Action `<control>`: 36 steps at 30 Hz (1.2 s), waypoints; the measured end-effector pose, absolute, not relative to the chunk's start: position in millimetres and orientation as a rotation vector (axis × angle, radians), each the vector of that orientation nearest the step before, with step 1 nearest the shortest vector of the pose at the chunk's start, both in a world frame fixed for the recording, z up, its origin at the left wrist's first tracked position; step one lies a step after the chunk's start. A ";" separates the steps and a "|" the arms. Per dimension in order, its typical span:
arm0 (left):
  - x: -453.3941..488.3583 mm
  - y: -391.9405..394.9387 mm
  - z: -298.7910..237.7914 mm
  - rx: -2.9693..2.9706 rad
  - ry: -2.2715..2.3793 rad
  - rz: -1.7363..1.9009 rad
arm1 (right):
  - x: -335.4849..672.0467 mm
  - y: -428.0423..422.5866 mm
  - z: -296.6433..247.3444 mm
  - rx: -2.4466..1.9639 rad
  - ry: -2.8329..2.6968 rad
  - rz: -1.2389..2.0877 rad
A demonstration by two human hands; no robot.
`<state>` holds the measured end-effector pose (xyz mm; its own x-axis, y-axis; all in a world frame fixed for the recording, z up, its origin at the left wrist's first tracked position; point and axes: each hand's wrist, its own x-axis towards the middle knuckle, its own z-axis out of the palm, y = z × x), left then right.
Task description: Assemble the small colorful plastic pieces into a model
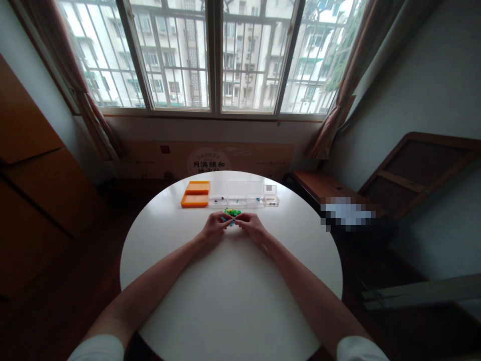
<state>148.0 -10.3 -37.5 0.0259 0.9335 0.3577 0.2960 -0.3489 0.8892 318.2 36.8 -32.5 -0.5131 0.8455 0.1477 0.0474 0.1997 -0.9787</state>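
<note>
While left hand (214, 226) and right hand (253, 226) meet low over tabletop (233, 301), fingertips of both pinch green-blue pieces (232, 213) between them. Clear compartment box (244, 193) just beyond hands, orange tray (195, 194) beyond left hand. Likely risk: uneven squeeze pops small piece loose, so it skitters off round edge.

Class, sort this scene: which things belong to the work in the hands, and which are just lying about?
In the work: left hand, right hand, green and blue pieces, clear compartment box, orange tray, white table.
Lying about: cardboard box, wooden bench, curtain.
</note>
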 end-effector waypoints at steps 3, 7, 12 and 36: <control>148.1 -10.9 -36.4 1.700 1.260 1.335 | 318.2 36.3 -32.0 -0.844 -1.748 1.388; 147.8 -10.8 -35.6 1.704 1.259 1.324 | 318.2 35.8 -32.1 -0.836 -1.742 1.389; 147.6 -10.3 -35.9 1.703 1.267 1.326 | 317.9 35.8 -32.1 -0.851 -1.739 1.394; 148.7 -11.4 -34.1 1.685 1.253 1.347 | 318.2 37.3 -35.0 -0.808 -1.740 1.403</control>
